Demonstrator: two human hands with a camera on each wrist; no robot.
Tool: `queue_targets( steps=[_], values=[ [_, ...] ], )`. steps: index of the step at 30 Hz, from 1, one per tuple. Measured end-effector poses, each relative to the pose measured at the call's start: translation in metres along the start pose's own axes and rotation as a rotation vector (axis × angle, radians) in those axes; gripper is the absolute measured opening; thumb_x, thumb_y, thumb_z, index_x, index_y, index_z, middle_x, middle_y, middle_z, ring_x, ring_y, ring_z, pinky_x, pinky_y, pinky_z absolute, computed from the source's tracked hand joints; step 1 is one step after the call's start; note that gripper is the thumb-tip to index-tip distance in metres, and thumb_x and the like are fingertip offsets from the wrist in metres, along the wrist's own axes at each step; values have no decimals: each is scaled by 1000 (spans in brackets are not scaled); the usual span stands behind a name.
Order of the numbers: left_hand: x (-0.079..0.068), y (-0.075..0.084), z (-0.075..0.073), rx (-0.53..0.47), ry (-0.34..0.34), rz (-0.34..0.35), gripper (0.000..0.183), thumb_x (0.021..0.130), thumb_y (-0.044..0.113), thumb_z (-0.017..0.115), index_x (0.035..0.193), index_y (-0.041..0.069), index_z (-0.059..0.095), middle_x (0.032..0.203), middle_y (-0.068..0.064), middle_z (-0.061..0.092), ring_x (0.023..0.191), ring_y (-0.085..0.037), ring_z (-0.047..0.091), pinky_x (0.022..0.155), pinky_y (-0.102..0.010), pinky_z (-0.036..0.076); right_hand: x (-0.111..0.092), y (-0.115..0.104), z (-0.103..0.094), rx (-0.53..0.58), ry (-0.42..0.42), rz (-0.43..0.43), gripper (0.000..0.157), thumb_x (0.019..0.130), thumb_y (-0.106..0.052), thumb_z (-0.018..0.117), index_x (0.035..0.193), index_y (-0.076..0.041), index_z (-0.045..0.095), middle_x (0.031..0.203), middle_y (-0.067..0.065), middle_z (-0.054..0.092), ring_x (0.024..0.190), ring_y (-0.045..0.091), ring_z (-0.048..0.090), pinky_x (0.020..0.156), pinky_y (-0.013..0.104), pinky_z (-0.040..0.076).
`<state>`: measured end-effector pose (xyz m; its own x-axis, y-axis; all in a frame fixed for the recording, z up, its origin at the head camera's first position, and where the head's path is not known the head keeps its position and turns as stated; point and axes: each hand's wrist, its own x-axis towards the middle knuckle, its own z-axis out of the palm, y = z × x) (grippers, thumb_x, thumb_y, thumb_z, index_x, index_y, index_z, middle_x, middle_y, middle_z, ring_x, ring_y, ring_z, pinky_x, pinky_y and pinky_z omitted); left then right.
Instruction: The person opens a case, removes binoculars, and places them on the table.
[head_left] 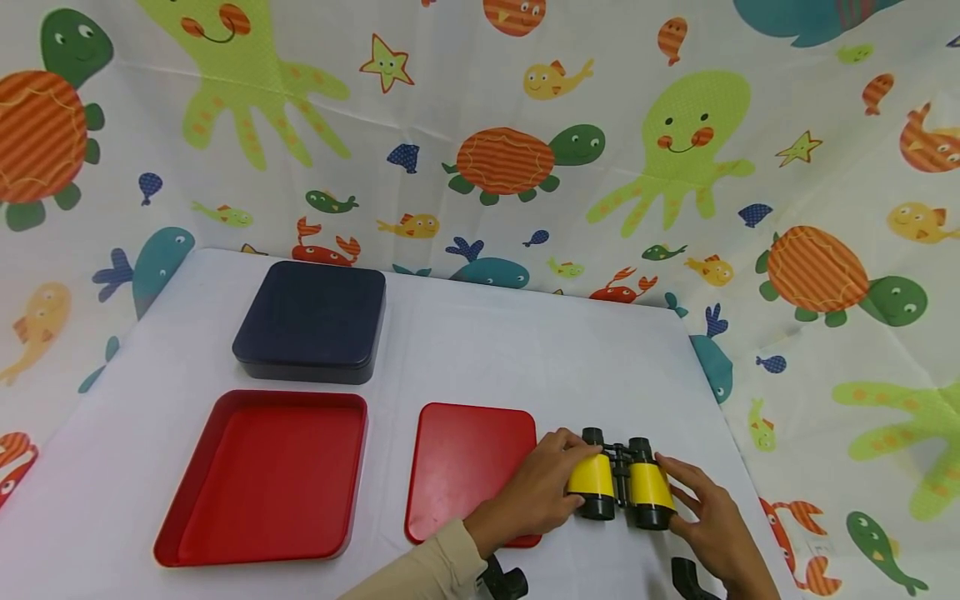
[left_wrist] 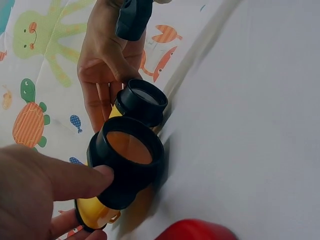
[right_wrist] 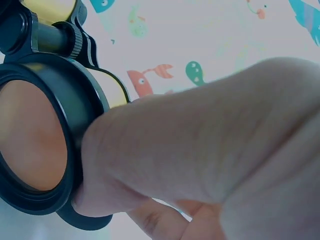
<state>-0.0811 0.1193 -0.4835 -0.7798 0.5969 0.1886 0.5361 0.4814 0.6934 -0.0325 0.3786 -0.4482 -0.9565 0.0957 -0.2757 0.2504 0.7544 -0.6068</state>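
Yellow and black binoculars (head_left: 651,487) are at the right side of the white table, between both hands. My left hand (head_left: 542,477) grips the left barrel, thumb near its wide front ring and fingers over the far end. On the other barrel, my right hand (head_left: 708,512) holds the outer side between thumb and fingers. The left wrist view shows the two lens ends of the binoculars (left_wrist: 135,150) facing that camera, with the left thumb pressed on the black ring. In the right wrist view, the right thumb (right_wrist: 145,150) lies against the black lens ring (right_wrist: 75,125).
Left of the binoculars lies a flat red lid (head_left: 468,467), partly behind the left forearm. A red tray (head_left: 356,467) stands further left, with a dark navy box (head_left: 311,321) behind it. A sea-animal patterned cloth (head_left: 450,108) hangs behind the table (head_left: 540,350).
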Motion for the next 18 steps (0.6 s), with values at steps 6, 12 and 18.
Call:
queue_targets(
  steps=[6,12,18],
  values=[
    [0,-1,-3,61,-27,19,65,87,24,77,146,22,51,135,5,53,119,-11,51,95,-20,48,2,-1,0,10,-27,13,91,70,21,64,152,-9,40,158,18,35,142,44,37,105,50,42],
    [0,-2,-3,106,-28,33,64,88,26,76,146,23,50,134,5,55,118,-10,53,98,-24,47,3,-1,2,2,-36,52,90,71,21,63,153,-9,38,160,17,33,145,43,33,106,49,41],
    [-1,0,-4,145,-41,23,64,89,29,74,148,26,48,140,4,54,123,-14,50,103,-29,46,5,-1,2,-22,-43,91,90,73,19,64,154,-7,35,160,20,31,145,46,31,105,52,41]
  ],
)
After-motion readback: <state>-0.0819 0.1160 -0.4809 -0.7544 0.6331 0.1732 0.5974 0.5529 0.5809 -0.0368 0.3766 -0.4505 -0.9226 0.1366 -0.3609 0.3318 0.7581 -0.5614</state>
